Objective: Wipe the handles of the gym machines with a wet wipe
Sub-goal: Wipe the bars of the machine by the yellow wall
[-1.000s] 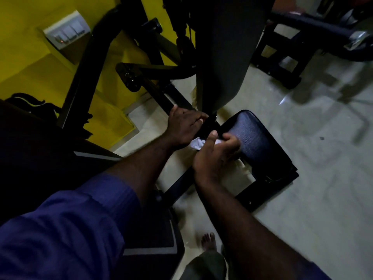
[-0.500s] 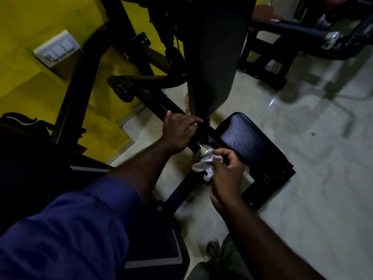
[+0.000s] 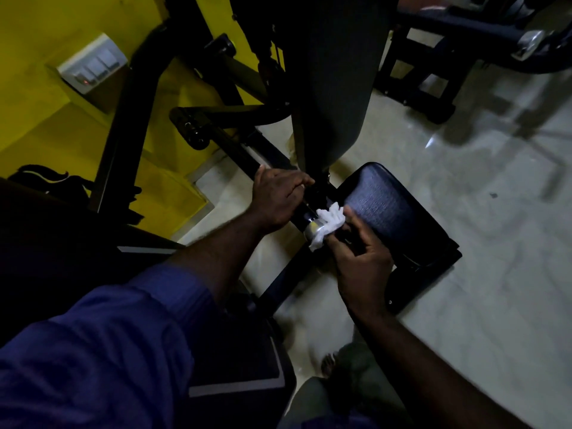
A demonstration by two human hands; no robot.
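Observation:
A black machine handle (image 3: 305,213) with a silver end cap (image 3: 312,229) points toward me at mid-frame. My left hand (image 3: 275,196) grips the handle just above the cap, fingers wrapped over the bar. A crumpled white wet wipe (image 3: 329,221) is pressed against the cap and the handle's end. My right hand (image 3: 360,258) holds the wipe with its fingertips from the lower right.
The machine's black padded seat (image 3: 393,205) lies right behind my right hand, with the tall back pad (image 3: 328,72) above it. Black frame bars (image 3: 130,113) stand against the yellow wall (image 3: 40,125); a switch panel (image 3: 91,63) is mounted there. Another machine (image 3: 464,29) stands top right. A bare foot (image 3: 329,363) rests on the pale floor.
My right hand has moved the wipe from under the handle's end up onto the silver cap. My left hand keeps its grip on the bar.

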